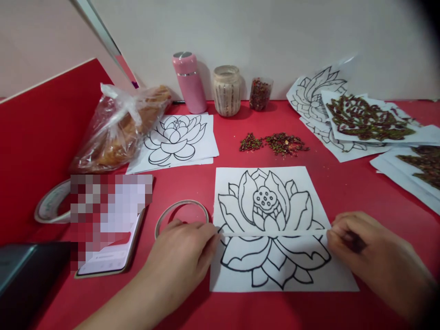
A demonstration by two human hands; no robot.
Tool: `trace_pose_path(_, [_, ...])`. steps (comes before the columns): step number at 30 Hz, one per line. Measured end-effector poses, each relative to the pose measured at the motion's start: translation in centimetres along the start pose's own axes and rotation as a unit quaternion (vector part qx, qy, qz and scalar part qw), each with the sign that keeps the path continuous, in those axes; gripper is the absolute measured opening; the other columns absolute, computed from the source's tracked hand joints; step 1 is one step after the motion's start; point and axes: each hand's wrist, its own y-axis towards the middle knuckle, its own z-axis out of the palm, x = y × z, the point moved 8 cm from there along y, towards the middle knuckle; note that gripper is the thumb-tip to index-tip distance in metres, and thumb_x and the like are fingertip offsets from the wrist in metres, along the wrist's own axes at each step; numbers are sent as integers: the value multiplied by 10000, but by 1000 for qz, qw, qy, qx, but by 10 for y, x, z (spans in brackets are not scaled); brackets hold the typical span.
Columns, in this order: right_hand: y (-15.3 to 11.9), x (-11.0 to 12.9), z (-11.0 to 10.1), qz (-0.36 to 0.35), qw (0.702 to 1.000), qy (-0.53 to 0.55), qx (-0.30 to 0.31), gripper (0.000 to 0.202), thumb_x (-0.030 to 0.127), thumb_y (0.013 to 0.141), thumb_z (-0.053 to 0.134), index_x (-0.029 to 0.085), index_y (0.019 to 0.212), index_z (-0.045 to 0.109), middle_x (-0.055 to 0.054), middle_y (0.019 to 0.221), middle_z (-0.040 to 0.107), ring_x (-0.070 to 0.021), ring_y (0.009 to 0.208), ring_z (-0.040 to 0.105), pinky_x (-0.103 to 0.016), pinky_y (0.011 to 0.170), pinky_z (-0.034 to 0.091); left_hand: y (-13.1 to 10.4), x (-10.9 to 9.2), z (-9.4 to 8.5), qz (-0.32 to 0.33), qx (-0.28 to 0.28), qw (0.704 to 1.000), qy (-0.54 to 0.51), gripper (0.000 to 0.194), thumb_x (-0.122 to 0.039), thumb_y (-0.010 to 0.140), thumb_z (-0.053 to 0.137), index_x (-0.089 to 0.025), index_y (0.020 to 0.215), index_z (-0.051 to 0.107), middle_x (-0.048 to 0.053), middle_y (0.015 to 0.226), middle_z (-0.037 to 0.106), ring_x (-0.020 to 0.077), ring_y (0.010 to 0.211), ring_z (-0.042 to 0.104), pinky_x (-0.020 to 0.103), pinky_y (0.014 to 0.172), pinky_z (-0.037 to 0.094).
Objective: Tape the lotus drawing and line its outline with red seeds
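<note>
Nearest on the left, a dark object (27, 270), partly out of view, sits at the corner of the red counter (240, 307). Beyond it come a wide tape roll (50, 201) and, just beside it, a lit phone (117, 229), largely blurred out. Behind these, a clear bag of brown food (120, 128) overlaps some flower drawings (175, 142). Next, the left hand (184, 250) pinches one end of a narrow pale strip (275, 233), with a thin tape ring (185, 201) just behind it. A pink flask (190, 85) and a glass jar (227, 91) stand upright at the back. The strip stretches level across a lotus drawing (271, 261); whether it touches the paper I cannot tell. Past the drawing lie two bean piles (275, 143), with a filled cup (261, 94) behind. Rightmost, the right hand (369, 256) pinches the strip's other end, in front of bean-covered sheets (373, 119).
</note>
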Motion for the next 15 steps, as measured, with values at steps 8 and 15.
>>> trace_pose_path(8, [-1, -3, 2, 7, 1000, -8, -3, 202, 362, 740, 495, 228, 608, 423, 5, 685, 500, -111, 526, 455, -200, 448, 374, -8, -1, -7, 18, -51, 998, -12, 297, -239, 831, 354, -213, 622, 564, -30, 546, 590, 129, 491, 489, 291, 581, 322])
trace_pose_path(15, [1, -5, 2, 3, 1000, -25, -9, 184, 348, 727, 497, 228, 610, 422, 13, 693, 500, -98, 521, 453, -179, 430, 371, -15, -9, -16, 61, -137, 985, 85, 339, -210, 842, 318, -211, 667, 608, -22, 463, 564, 130, 411, 454, 308, 552, 301])
